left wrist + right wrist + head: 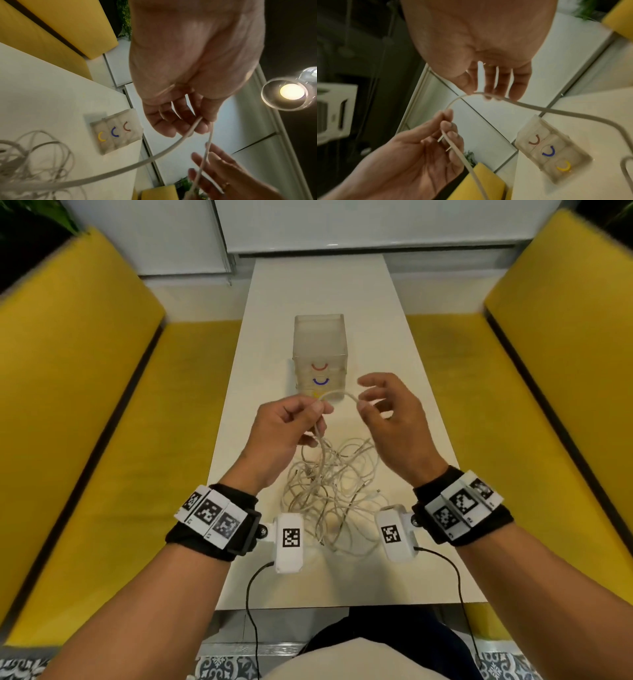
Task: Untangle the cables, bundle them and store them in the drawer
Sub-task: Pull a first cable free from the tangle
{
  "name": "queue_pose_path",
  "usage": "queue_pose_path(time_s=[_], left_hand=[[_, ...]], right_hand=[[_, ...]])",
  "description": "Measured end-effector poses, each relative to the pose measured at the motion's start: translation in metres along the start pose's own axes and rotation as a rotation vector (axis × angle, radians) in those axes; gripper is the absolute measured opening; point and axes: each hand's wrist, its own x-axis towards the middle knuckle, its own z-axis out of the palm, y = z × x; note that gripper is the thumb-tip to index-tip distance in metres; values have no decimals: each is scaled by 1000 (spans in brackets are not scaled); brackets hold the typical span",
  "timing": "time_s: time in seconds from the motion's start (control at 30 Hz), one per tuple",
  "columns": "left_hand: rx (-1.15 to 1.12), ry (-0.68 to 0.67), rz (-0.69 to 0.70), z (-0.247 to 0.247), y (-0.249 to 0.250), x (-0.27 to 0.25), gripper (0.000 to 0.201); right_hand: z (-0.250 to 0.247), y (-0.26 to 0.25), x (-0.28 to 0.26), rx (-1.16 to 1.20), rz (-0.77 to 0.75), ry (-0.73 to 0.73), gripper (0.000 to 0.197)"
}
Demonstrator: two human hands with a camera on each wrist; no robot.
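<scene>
Left hand [281, 426] raised above white table [424, 440], thumb and fingers pinching thin off-white cable [339, 396]. Right hand [394, 419] pinching same cable just beside, short arc spanning between hands. Remaining cable hangs to loose tangled pile of off-white cables [332, 487] on table below wrists. Translucent plastic drawer unit [320, 354] with red, blue, yellow curved handles stands beyond hands, drawers closed

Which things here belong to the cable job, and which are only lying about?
Belong to the job:
- cable pinched by left hand and right hand
- tangled cables on the table
- drawer unit, drawers closed

Only around:
- yellow benches
- ceiling lamp
- plant
</scene>
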Motion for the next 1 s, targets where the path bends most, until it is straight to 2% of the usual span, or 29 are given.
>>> queue_pose_path(time_s=[0.07, 0.13, 0.17, 0.27, 0.33, 0.43, 0.5, 0.57, 0.67, 0.8, 0.93, 1.0], left_hand=[[-18, 63, -68, 2, -9, -2, 18], [-70, 94, -92, 5, -13, -2, 17], [-95, 98, -93, 6, -12, -1, 17], [-160, 69, -82, 12, -6, 2, 17], [-181, 54, -81, 16, -4, 4, 16], [-171, 45, -81, 12, -11, 2, 25], [-21, 14, -104, 5, -23, -1, 28], [98, -71, -141, 1, -36, -8, 20], [124, -125, -189, 3, -51, -18, 22], [-29, -12, -209, 2, -67, -27, 38], [-316, 144, -262, -5, -71, -28, 42], [-414, 207, -262, -10, -66, -27, 38]], right_hand=[[6, 5, -12, -137, -83, 92, 31], [15, 10, -26, -180, -124, 64, 21], [21, 14, -32, -213, -70, -41, 18], [38, 29, -45, -269, 179, -458, 24], [48, 41, -49, -157, 218, -511, 6], [49, 44, -46, -58, 232, -409, 20], [42, 36, -38, 37, 217, -297, 21], [32, 26, -27, 159, 220, -178, 21], [18, 8, -10, 359, 240, -66, 20], [4, -10, 3, 555, 242, 33, 20], [-6, -4, 9, 748, 311, 184, 19], [-10, 7, 9, 763, 368, 212, 19]])
